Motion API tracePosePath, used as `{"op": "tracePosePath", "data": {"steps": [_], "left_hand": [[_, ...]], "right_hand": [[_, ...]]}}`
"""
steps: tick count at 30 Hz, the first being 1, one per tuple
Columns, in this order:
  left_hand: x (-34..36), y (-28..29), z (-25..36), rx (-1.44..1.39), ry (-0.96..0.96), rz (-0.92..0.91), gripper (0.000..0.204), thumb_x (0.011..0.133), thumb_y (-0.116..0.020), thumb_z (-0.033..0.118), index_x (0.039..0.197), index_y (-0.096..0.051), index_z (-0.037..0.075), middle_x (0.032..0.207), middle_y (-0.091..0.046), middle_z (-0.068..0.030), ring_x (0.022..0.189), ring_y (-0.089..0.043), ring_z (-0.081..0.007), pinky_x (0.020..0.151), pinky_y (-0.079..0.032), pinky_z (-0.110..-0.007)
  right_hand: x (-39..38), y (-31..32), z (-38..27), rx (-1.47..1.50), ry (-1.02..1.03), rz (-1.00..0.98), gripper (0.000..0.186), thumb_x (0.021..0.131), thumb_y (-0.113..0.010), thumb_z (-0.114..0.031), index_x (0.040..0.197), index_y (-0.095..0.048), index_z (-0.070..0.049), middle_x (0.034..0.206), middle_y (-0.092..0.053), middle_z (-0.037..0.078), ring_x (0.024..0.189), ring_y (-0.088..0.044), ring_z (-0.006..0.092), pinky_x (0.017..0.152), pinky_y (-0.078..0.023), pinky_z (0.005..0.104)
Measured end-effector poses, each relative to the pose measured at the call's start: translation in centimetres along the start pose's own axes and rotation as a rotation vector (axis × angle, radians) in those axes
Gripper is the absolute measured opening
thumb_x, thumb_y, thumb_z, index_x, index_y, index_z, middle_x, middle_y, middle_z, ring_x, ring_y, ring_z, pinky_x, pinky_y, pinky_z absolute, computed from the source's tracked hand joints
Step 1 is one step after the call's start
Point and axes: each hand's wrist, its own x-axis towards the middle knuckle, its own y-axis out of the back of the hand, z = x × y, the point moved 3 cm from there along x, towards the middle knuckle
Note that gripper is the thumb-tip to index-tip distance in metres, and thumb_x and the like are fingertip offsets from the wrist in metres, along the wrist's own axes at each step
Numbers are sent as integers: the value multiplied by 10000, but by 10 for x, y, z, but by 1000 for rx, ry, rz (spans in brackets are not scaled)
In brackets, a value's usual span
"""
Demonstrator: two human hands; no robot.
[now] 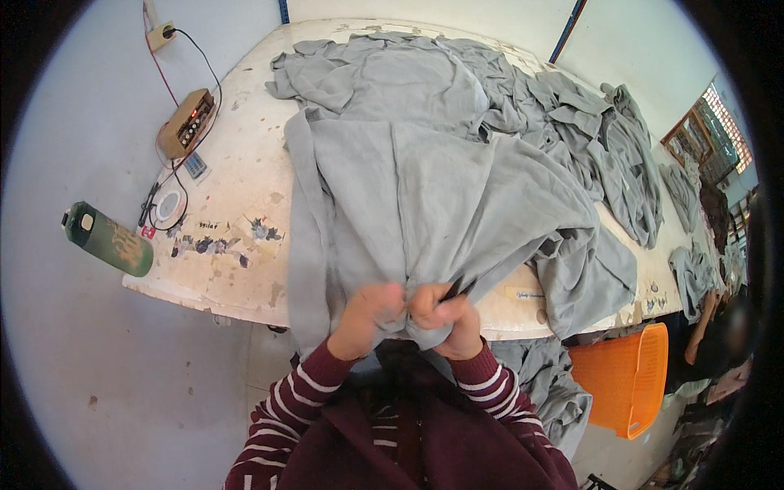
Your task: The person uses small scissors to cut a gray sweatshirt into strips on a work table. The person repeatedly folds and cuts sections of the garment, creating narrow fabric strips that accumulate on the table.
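Observation:
Both hands grip a grey garment (441, 196) at its near end, by the table's front edge, either side of a vertical seam. My left hand (367, 318) is closed on the cloth, its fingers blurred. Just to its right, my right hand (445, 318) has its fingers curled on the same cloth, with a small dark object, too blurred to identify, showing at its fingers. The garment spreads away over the white table (237, 261), and part of it hangs over the front edge. More grey garments (376, 73) lie rumpled along the back and right.
At left stand a green bottle (110, 241), a brown electronic box (184, 122), a remote (194, 165), a round white pad (168, 208) and cables. An orange basket (621, 380) and piled cloth (543, 392) sit below the table at right. Another person (719, 343) works at the far right.

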Motion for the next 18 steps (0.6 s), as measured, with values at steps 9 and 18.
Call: {"op": "tracePosePath", "data": {"steps": [9, 18], "left_hand": [[2, 15, 2, -13, -417, 126, 296, 904, -590, 337, 917, -472, 66, 862, -465, -33, 766, -444, -108, 707, -376, -263], [-7, -22, -14, 561, -596, 293, 534, 749, -749, 16, 1172, -422, 8, 1110, -524, -94, 903, -516, -139, 764, -440, -281]], "right_hand": [[13, 6, 7, 240, 135, 109, 143, 761, -477, -211, 798, -471, -73, 845, -479, 40, 565, -378, 89, 531, -328, 197], [-4, -7, 6, -186, 161, 419, 438, 827, -486, -192, 1206, -571, 11, 1153, -507, 47, 875, -476, 92, 685, -370, 188]]}}
